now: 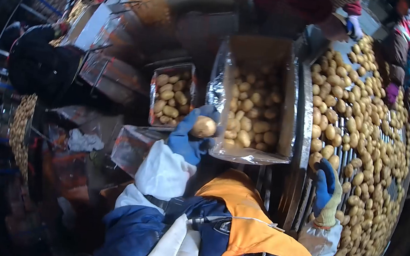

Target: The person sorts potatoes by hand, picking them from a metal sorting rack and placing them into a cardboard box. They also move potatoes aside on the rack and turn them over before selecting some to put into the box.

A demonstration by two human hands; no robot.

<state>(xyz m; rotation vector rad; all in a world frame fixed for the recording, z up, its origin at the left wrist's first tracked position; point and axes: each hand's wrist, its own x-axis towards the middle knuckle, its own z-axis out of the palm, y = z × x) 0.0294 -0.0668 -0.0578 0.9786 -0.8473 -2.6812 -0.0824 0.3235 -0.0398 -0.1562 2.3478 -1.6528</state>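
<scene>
My left hand (186, 138), in a blue work glove, is closed around a potato (204, 127) beside the near left edge of a plastic-lined cardboard box (290, 102). Inside that box lies a heap of potatoes (247, 113). At the left side of the roller conveyor (296, 204), my right hand (328, 195) wears a blue and cream glove. Its fingers are stretched out, the tips close to a potato (315, 160) on the rollers.
Loose potatoes (366, 197) cover much of the conveyor on my right. Left of the box stands a smaller crate (193, 83) holding potatoes. At the conveyor's far end are a co-worker's gloved hand (354, 27) and another person's purple glove (392, 92). A dark-clothed person (42, 66) is at the left.
</scene>
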